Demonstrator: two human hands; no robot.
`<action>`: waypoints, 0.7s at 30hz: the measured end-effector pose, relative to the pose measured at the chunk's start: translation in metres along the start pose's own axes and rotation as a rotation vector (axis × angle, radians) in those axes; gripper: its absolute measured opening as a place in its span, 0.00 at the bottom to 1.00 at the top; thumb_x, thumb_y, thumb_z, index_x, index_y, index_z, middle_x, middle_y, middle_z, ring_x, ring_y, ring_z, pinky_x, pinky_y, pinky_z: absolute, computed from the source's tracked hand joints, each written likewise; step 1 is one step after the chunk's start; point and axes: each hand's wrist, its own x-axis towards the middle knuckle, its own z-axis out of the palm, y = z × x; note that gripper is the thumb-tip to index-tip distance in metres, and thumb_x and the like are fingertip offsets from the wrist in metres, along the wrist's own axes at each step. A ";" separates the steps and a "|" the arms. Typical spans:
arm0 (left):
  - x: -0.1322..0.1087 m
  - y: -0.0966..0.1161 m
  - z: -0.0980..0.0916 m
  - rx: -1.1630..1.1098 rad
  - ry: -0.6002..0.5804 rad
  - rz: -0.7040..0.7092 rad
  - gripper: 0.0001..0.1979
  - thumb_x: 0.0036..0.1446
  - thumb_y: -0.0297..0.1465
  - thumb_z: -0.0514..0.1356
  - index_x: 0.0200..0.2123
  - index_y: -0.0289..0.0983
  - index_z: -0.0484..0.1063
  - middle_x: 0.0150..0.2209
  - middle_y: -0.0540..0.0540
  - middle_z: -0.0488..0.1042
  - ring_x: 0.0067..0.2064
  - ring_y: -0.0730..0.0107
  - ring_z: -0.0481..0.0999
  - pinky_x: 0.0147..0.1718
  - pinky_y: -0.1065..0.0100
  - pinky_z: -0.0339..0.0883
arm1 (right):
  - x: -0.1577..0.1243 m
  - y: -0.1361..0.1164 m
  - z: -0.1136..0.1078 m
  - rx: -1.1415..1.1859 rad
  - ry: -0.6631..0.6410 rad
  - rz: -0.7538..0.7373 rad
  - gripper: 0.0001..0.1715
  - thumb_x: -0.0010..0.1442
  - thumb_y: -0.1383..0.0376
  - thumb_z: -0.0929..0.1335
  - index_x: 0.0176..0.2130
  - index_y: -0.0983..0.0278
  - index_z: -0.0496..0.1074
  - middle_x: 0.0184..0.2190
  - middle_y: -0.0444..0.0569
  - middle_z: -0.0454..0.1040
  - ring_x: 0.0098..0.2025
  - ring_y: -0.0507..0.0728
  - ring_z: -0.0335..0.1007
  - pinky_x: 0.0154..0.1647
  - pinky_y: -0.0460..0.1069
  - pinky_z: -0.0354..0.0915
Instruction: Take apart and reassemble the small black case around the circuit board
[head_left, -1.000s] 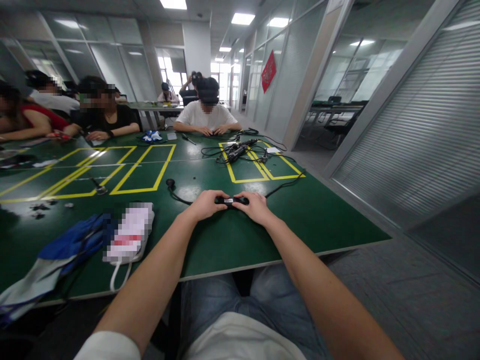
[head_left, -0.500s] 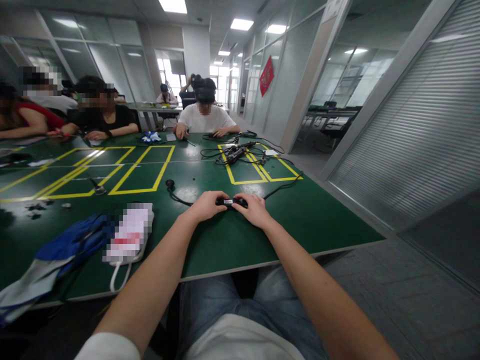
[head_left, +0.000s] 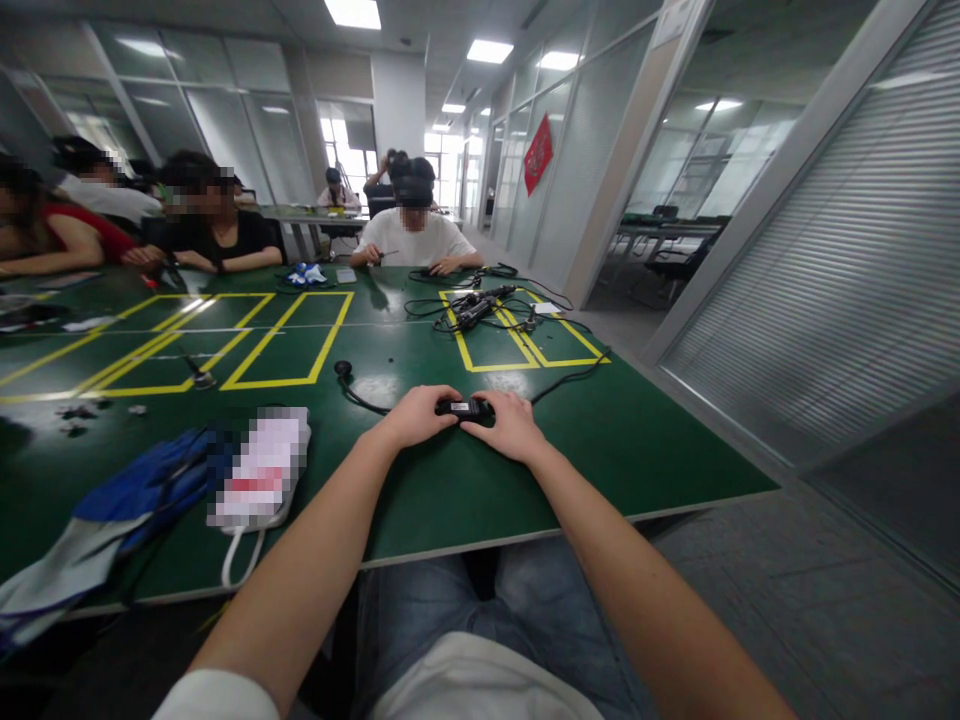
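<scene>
Right, all eyes on the box, small and black with a white label, dead centre between two hands over the green surface. The left hand has its nine o'clock end, grip narrow, thumb at the front and fingers curled over the back. The right hand takes the three o'clock end, grip just as narrow, thumb low along the front, so both are holding that one box. Whether it rests on the surface or sits a touch above, I can't tell.

Now follow the wiring: out past the left hand to a black plug at ten o'clock, while a cable trails from the right hand towards two. Up at twelve, a tangle of black gear and cords lies across yellow tape, with a white card near it at one. Between eight and nine comes a white pack, its top blurred, a white loop at its near end; beyond it, a crumpled blue and grey glove. Over at eleven, across the surface, a co-worker in a white top has a thin tool in one hand.
</scene>
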 end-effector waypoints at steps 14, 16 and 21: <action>0.000 0.003 -0.004 -0.032 0.051 0.018 0.27 0.56 0.28 0.69 0.61 0.42 0.77 0.53 0.44 0.85 0.55 0.55 0.83 0.61 0.58 0.72 | 0.000 -0.001 -0.002 -0.027 -0.018 0.024 0.23 0.64 0.55 0.76 0.56 0.58 0.76 0.57 0.52 0.78 0.60 0.65 0.70 0.59 0.61 0.63; 0.001 0.000 -0.005 -0.069 0.080 0.008 0.26 0.57 0.28 0.67 0.60 0.41 0.77 0.53 0.43 0.84 0.54 0.57 0.83 0.60 0.60 0.73 | 0.001 -0.001 -0.002 -0.025 -0.013 0.030 0.24 0.64 0.55 0.76 0.56 0.59 0.76 0.57 0.53 0.78 0.60 0.66 0.70 0.60 0.61 0.63; 0.004 -0.010 -0.003 0.038 0.208 -0.169 0.29 0.61 0.28 0.63 0.66 0.37 0.71 0.55 0.39 0.83 0.58 0.51 0.81 0.62 0.53 0.71 | 0.000 -0.003 -0.002 0.009 -0.007 0.026 0.23 0.65 0.53 0.75 0.57 0.56 0.76 0.57 0.51 0.78 0.61 0.65 0.69 0.60 0.61 0.62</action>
